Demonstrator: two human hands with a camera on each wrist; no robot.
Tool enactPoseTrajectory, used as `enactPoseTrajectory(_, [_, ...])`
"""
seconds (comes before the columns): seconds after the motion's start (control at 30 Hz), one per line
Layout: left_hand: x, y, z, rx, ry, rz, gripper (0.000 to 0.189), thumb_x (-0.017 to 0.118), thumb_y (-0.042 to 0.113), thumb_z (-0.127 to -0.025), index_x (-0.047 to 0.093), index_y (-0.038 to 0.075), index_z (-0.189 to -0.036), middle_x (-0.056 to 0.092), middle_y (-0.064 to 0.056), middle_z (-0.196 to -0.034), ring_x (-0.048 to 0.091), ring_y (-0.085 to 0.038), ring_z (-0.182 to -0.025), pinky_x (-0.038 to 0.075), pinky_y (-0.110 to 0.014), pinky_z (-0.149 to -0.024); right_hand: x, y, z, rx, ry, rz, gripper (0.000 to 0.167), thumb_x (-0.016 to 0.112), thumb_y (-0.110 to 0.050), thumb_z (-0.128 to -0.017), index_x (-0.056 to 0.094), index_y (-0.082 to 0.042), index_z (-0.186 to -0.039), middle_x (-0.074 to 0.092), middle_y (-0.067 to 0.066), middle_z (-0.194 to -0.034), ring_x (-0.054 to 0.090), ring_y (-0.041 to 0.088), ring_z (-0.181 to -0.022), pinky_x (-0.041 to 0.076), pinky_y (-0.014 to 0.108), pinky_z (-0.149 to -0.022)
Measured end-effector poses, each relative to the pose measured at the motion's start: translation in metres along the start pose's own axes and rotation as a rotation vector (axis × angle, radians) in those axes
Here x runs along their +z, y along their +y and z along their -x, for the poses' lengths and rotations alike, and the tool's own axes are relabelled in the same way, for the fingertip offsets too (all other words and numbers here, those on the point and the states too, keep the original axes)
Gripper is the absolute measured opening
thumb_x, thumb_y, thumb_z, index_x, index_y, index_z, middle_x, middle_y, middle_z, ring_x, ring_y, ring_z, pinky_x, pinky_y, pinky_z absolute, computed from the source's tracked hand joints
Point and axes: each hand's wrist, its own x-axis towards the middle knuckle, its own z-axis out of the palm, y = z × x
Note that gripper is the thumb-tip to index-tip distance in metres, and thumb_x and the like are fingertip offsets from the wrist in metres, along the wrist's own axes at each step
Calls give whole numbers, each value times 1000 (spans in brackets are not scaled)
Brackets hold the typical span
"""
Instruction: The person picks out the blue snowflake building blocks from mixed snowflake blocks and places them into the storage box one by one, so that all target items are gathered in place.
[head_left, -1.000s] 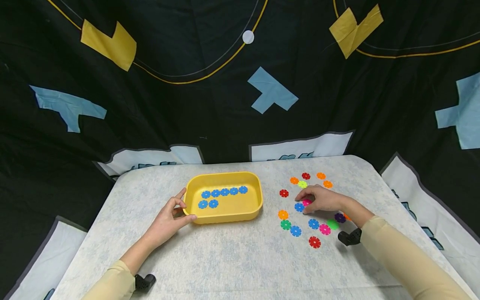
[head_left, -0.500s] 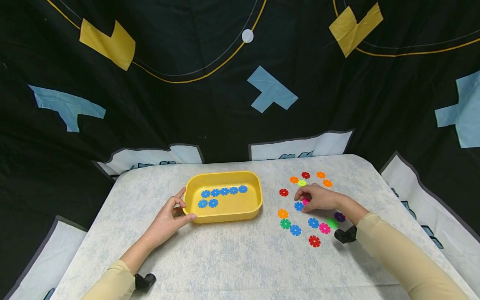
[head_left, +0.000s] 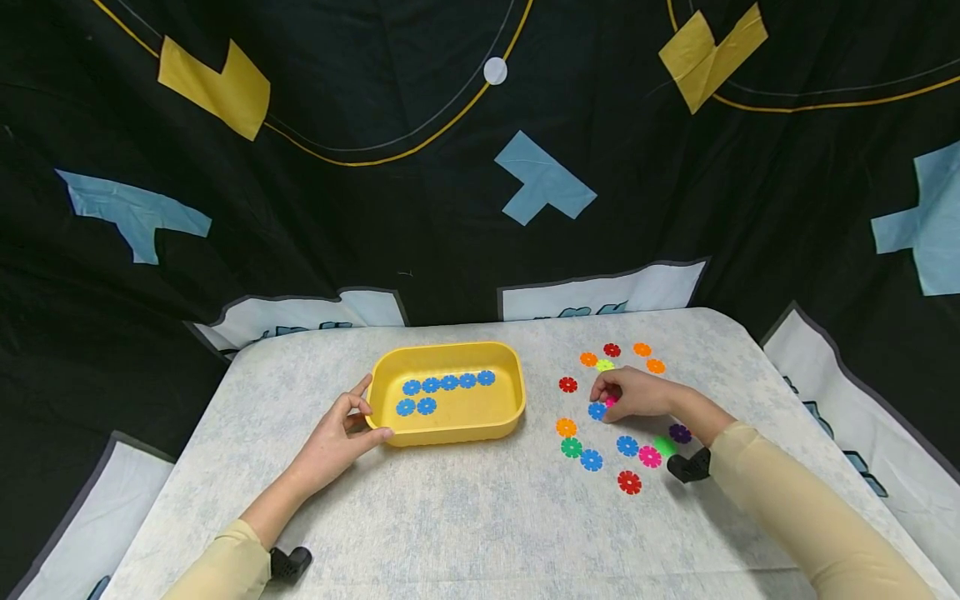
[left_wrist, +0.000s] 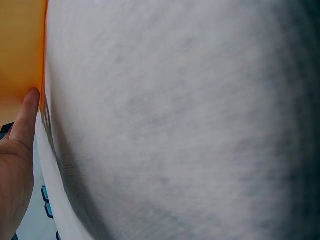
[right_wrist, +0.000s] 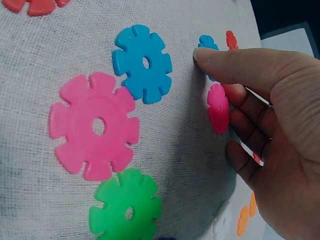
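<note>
My left hand (head_left: pixel 337 431) holds the left front corner of a yellow plastic tray (head_left: pixel 450 436), its thumb along the front wall. In the left wrist view a straight digit lies against the tray's wall (left_wrist: pixel 20 50). Blue interlocking discs (head_left: pixel 448 383) lie flat inside the tray in a row of several, with two more in front. To the right, my right hand (head_left: pixel 637 393) pinches a blue interlocking disc (head_left: pixel 597 411) at table level between thumb and index finger. A pink disc (right_wrist: pixel 218 107) lies under the curled fingers of that hand, partly hidden in the head view.
Loose notched discs surround the right hand: red (head_left: pixel 629 482), orange (head_left: pixel 566 427), green (head_left: pixel 572 447), pink (head_left: pixel 650 456), purple (head_left: pixel 680 433) and two more blue, one of them a blue disc (head_left: pixel 592 460) in front. A pale cloth covers the table (head_left: pixel 465 525); a dark curtain (head_left: pixel 420 242) hangs behind.
My right hand shifts only slightly, its wrist easing a little to the left, with thumb and index finger staying at the blue disc. The left hand and tray keep their place.
</note>
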Motion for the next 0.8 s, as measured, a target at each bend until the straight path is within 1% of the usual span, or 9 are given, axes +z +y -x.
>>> enactPoseTrajectory(0.27, [0,0,-1,6,1,-5,54,82,40,-88,45,8,-111,16,2,-170,59,-32,-127,51,-19,-93,0,-2,-1,29,-9,8,27,84,-15,-86,67,-11,-106,60,5,-94,52,21,-91,45,33,-78])
enactPoseTrajectory(0.53, [0,0,0,3,-1,-2,55,82,42,-88,45,8,-111,15,2,-170,58,-32,-128,51,-21,-94,0,-4,-3,28,-14,19,25,84,-15,-86,67,-12,-105,60,5,-93,52,21,-91,45,34,-78])
enactPoseTrajectory(0.8, [1,0,-1,-2,6,-17,53,82,41,-88,45,10,-111,16,1,-170,59,-31,-126,51,-21,-95,0,-9,-7,8,-8,80,25,85,-12,-84,66,-11,-101,58,4,-90,51,21,-88,45,35,-77])
